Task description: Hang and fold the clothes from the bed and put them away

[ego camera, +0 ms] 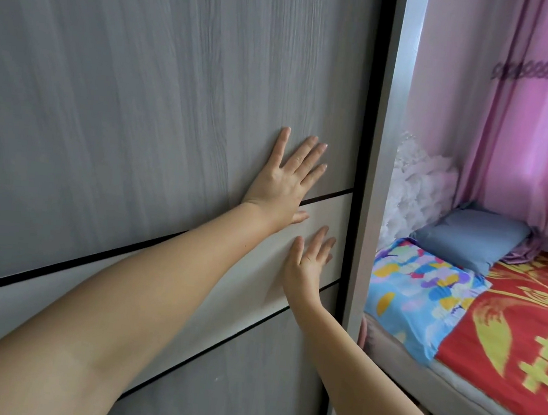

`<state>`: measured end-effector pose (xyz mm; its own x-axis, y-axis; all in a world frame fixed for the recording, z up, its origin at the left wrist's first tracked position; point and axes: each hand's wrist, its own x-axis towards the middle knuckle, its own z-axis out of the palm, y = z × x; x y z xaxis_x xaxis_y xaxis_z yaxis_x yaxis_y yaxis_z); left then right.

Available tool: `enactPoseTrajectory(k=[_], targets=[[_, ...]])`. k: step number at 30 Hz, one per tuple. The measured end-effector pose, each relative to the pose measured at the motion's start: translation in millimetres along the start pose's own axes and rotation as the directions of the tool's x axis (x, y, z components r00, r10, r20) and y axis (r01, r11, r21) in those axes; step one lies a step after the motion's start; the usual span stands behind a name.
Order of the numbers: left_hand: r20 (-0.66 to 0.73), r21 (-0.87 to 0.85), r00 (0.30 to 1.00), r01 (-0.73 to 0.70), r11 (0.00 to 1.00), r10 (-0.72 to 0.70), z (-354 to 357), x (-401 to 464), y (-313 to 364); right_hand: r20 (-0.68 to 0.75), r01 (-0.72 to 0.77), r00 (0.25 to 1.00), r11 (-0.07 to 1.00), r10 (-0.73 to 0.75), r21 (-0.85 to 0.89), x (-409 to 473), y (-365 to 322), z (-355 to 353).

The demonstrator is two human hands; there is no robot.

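A head-worn camera looks at a tall grey wood-grain wardrobe door (143, 94) that fills the left and middle of the view. A paler band (325, 212), edged by thin dark lines, crosses the door on a slant.

Both bare arms reach forward. The left hand (285, 178) lies flat on the grey panel, palm down, fingers spread wide and pointing up toward the right; its thumb rests on the pale band. It holds nothing. The right hand (307, 260) sits just below and slightly right of it, flat on the pale band, fingers open and a little apart, also holding nothing. The two hands are near each other but not touching.

The door's dark edge runs close to the fingertips, and beside it stands the wardrobe's pale frame (378, 184).

To the right of the frame is the bed (448, 394). A red cover (523, 315) with yellow patterns is spread over it. At its head lie a blue pillow (470, 236) and, nearer, a bright multicoloured pillow (415, 288) in blue, yellow and pink. Something white and frilly (415, 184) stands behind the pillows against the wall. Pink curtains (524, 131) hang at the far right.

No loose clothes show on the visible part of the bed
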<state>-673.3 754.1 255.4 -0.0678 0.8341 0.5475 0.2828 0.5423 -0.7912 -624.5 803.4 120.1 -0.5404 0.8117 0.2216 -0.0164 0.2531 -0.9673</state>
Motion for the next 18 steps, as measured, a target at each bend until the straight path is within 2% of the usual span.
enactPoseTrajectory(k=[6,9,12,15,18], targets=[[-0.014,0.004,1.0,0.022,1.0,-0.022,5.1,3.2,3.5,-0.017,-0.015,1.0,1.0,0.015,0.0,2.3,-0.4,4.0],[0.002,0.004,1.0,0.008,1.0,-0.008,3.1,2.9,2.3,0.02,-0.011,1.0,1.0,0.011,-0.021,3.8,0.6,2.7],[0.049,0.002,0.999,0.006,1.0,-0.006,-2.7,3.9,-1.4,0.114,0.002,0.993,0.999,0.004,-0.053,6.4,0.1,-10.6],[0.092,-0.001,0.996,0.001,1.0,-0.001,-3.8,-0.6,0.2,0.273,0.022,0.962,0.992,0.013,-0.124,8.1,-1.7,-37.7],[0.186,-0.158,0.983,0.023,0.987,0.007,-24.8,7.0,-11.9,0.385,0.007,0.921,0.985,0.062,-0.175,4.7,-20.8,-68.5]])
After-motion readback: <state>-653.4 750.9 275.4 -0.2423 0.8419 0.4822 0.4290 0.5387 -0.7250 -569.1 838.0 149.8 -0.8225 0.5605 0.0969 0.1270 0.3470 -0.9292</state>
